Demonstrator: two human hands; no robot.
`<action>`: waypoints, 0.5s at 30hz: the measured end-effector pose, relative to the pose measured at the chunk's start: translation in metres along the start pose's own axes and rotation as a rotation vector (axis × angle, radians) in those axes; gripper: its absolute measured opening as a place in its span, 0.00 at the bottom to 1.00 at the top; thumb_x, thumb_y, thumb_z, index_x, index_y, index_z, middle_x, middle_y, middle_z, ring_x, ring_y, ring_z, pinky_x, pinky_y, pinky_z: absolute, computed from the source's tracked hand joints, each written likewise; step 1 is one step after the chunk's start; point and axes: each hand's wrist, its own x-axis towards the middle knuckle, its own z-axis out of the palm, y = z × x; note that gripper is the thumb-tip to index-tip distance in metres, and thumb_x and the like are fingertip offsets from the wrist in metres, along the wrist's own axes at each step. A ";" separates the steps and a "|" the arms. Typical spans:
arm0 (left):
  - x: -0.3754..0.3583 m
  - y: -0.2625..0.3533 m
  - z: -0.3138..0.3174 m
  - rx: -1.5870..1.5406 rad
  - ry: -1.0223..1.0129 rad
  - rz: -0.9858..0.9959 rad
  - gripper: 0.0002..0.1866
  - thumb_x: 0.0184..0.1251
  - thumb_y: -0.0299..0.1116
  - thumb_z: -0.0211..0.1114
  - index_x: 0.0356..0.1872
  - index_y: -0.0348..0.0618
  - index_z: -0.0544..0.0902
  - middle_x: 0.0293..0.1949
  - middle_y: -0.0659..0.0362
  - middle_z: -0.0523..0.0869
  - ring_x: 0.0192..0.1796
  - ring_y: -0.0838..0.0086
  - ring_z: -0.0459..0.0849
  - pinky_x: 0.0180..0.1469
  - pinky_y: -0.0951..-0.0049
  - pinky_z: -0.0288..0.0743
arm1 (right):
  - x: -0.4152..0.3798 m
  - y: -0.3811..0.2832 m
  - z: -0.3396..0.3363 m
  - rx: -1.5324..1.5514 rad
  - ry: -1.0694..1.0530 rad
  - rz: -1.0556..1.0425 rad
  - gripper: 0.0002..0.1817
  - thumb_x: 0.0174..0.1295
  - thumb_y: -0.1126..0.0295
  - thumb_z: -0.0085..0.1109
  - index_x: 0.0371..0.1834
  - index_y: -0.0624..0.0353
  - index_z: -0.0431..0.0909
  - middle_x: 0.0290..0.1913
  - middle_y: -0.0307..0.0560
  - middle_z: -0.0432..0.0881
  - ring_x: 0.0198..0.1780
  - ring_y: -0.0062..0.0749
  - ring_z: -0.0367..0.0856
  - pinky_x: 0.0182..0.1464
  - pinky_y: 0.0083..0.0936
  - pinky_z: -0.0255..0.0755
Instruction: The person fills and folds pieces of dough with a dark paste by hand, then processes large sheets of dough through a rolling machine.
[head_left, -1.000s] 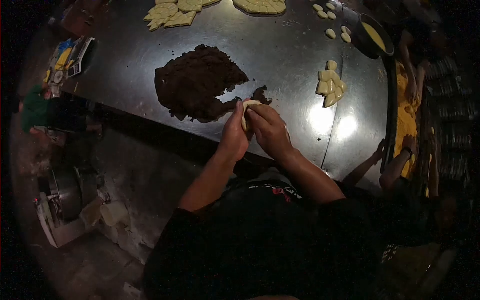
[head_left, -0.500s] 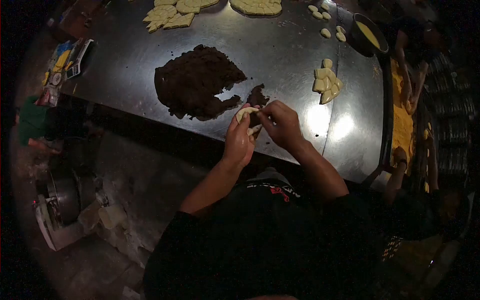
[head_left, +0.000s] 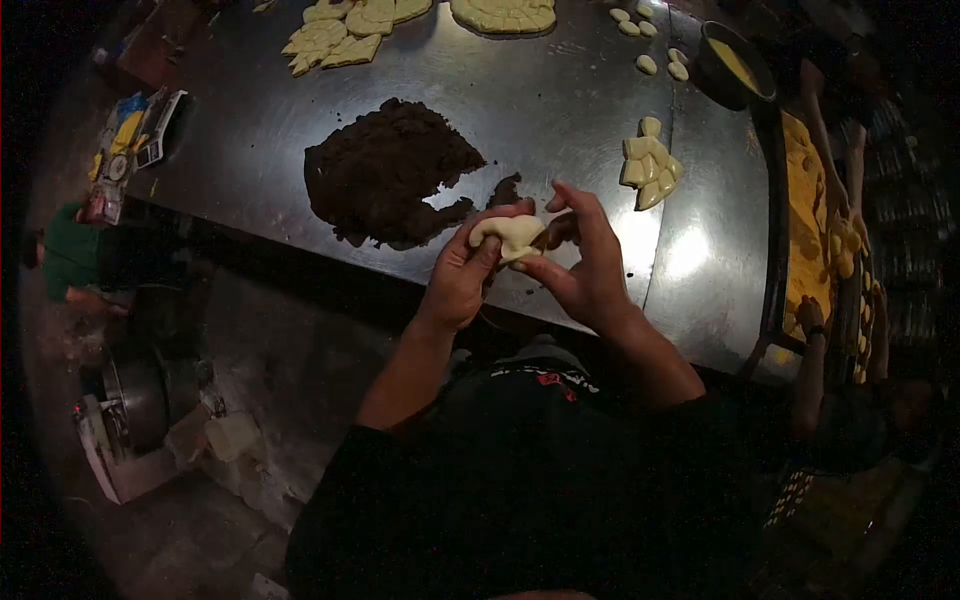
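Note:
A pale piece of dough [head_left: 512, 236] is held between both hands near the front edge of the metal table. My left hand [head_left: 463, 274] is wrapped round its left side, the thumb pressing on it. At its right side, my right hand [head_left: 592, 262] pinches it between thumb and bent fingers, the index finger raised. Just beyond my hands lies a small dark lump [head_left: 506, 189]. The large mound of dark, crumbly paste [head_left: 388, 170] spreads to the left. Several cut dough pieces [head_left: 650, 165] sit together on the right.
Flat dough slabs [head_left: 337, 38] and small dough ovals [head_left: 647, 65] lie farther back on the metal table [head_left: 240, 130]. A bowl of yellow liquid [head_left: 735, 65] stands at the right edge. Co-workers' hands reach over a yellow-filled tray [head_left: 800, 230]; another person [head_left: 70, 250] is at far left.
The dough has turned and its pale side now covers the top. My right hand has opened somewhat and shifted right and down around it. At the right, the co-workers' hands have moved.

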 end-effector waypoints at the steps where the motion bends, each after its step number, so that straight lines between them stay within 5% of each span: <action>1: 0.000 -0.001 0.005 0.001 -0.006 0.000 0.17 0.74 0.31 0.46 0.59 0.39 0.69 0.61 0.54 0.71 0.61 0.72 0.71 0.65 0.68 0.63 | 0.000 0.007 0.001 0.369 -0.084 0.270 0.20 0.51 0.75 0.65 0.47 0.61 0.72 0.36 0.54 0.76 0.36 0.37 0.79 0.36 0.29 0.74; 2: 0.000 -0.001 0.010 0.171 0.027 0.053 0.19 0.74 0.31 0.46 0.62 0.37 0.65 0.64 0.53 0.67 0.64 0.70 0.68 0.66 0.68 0.61 | -0.001 0.012 0.002 0.739 -0.166 0.537 0.20 0.52 0.75 0.65 0.48 0.62 0.70 0.34 0.54 0.76 0.34 0.36 0.79 0.33 0.28 0.74; 4: 0.001 0.003 0.020 0.512 0.093 0.168 0.24 0.74 0.32 0.44 0.68 0.33 0.56 0.69 0.51 0.58 0.68 0.67 0.61 0.68 0.68 0.55 | -0.004 0.009 0.013 0.730 -0.059 0.547 0.16 0.54 0.76 0.62 0.44 0.63 0.71 0.32 0.53 0.76 0.30 0.37 0.79 0.31 0.25 0.73; 5: -0.001 0.003 0.025 0.552 0.067 0.137 0.32 0.75 0.37 0.44 0.70 0.31 0.41 0.72 0.47 0.48 0.72 0.65 0.54 0.69 0.67 0.48 | -0.006 0.005 0.019 0.376 0.057 0.308 0.14 0.54 0.76 0.61 0.43 0.64 0.71 0.33 0.53 0.76 0.32 0.38 0.79 0.32 0.26 0.73; 6: -0.004 0.000 0.029 0.553 0.061 0.137 0.32 0.75 0.37 0.44 0.70 0.31 0.41 0.72 0.47 0.48 0.72 0.65 0.54 0.69 0.67 0.48 | -0.006 0.003 0.024 0.019 0.169 0.067 0.12 0.55 0.76 0.60 0.41 0.65 0.72 0.34 0.53 0.76 0.33 0.39 0.79 0.33 0.27 0.73; 7: -0.009 -0.005 0.033 0.648 0.050 0.213 0.35 0.74 0.39 0.44 0.70 0.32 0.38 0.72 0.45 0.46 0.72 0.64 0.53 0.70 0.66 0.45 | -0.008 0.004 0.029 -0.010 0.176 -0.064 0.10 0.53 0.78 0.60 0.38 0.65 0.73 0.36 0.53 0.75 0.35 0.42 0.78 0.36 0.28 0.73; 10: -0.015 -0.004 0.041 0.606 0.041 0.297 0.39 0.74 0.47 0.43 0.70 0.33 0.32 0.71 0.41 0.45 0.74 0.62 0.48 0.72 0.63 0.37 | -0.012 -0.013 0.033 -0.176 0.180 -0.092 0.08 0.57 0.76 0.57 0.40 0.66 0.74 0.39 0.53 0.74 0.37 0.40 0.78 0.38 0.27 0.73; 11: -0.014 0.005 0.034 0.336 0.013 0.242 0.38 0.74 0.46 0.42 0.70 0.33 0.33 0.71 0.42 0.46 0.74 0.62 0.47 0.72 0.61 0.38 | -0.011 -0.013 0.030 -0.181 0.184 -0.096 0.08 0.57 0.76 0.57 0.40 0.66 0.74 0.39 0.53 0.74 0.37 0.40 0.78 0.38 0.27 0.73; 12: -0.014 0.012 0.029 0.066 -0.015 0.183 0.37 0.74 0.46 0.41 0.70 0.34 0.35 0.71 0.42 0.47 0.74 0.62 0.45 0.72 0.60 0.39 | -0.012 -0.011 0.024 0.060 0.194 0.088 0.08 0.59 0.76 0.56 0.40 0.66 0.74 0.39 0.53 0.74 0.37 0.37 0.78 0.38 0.26 0.73; 14: -0.012 0.020 0.023 0.139 0.109 0.158 0.34 0.74 0.47 0.39 0.71 0.35 0.41 0.71 0.47 0.50 0.74 0.64 0.45 0.72 0.62 0.41 | -0.012 -0.011 0.008 0.299 0.200 0.275 0.08 0.60 0.75 0.55 0.41 0.67 0.74 0.39 0.53 0.75 0.37 0.33 0.78 0.38 0.25 0.74; 15: -0.009 0.021 0.017 0.044 0.226 0.088 0.34 0.74 0.48 0.39 0.70 0.34 0.44 0.71 0.49 0.51 0.74 0.65 0.46 0.72 0.64 0.42 | -0.009 -0.012 -0.003 0.694 0.117 0.504 0.07 0.61 0.76 0.55 0.41 0.67 0.74 0.39 0.52 0.75 0.37 0.30 0.78 0.38 0.25 0.75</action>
